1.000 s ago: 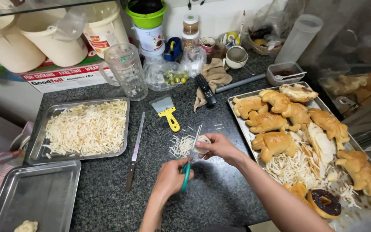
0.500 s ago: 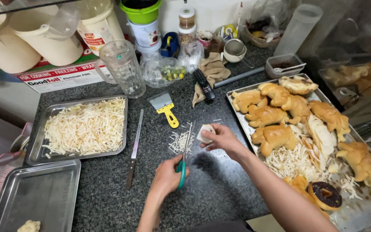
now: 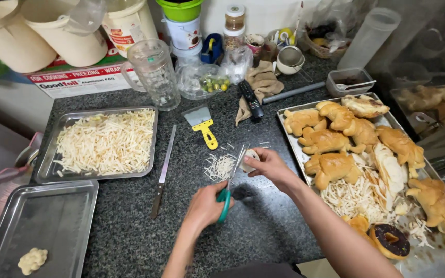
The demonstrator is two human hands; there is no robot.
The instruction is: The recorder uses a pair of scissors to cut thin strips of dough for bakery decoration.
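My left hand [image 3: 205, 205] grips green-handled scissors [image 3: 230, 183], blades pointing up and away over the dark speckled counter. My right hand [image 3: 267, 163] pinches a small pale piece of bread [image 3: 249, 157] right at the blade tips. A little heap of thin white strips [image 3: 219, 167] lies on the counter just left of the blades. To the right, a metal tray [image 3: 290, 135] carries several golden buns, more white strips and a chocolate doughnut [image 3: 390, 240].
A tray [image 3: 45, 162] heaped with cut strips sits at the left, and below it another tray [image 3: 73, 242] with one dough lump. A long knife [image 3: 163, 173] and a yellow-handled scraper [image 3: 203, 124] lie between. Tubs, a glass jug [image 3: 154, 73] and jars line the back.
The view has shifted slightly. Both hands have stayed over the same spot, with the scissors still working at the bread piece and the strip heap beneath them.
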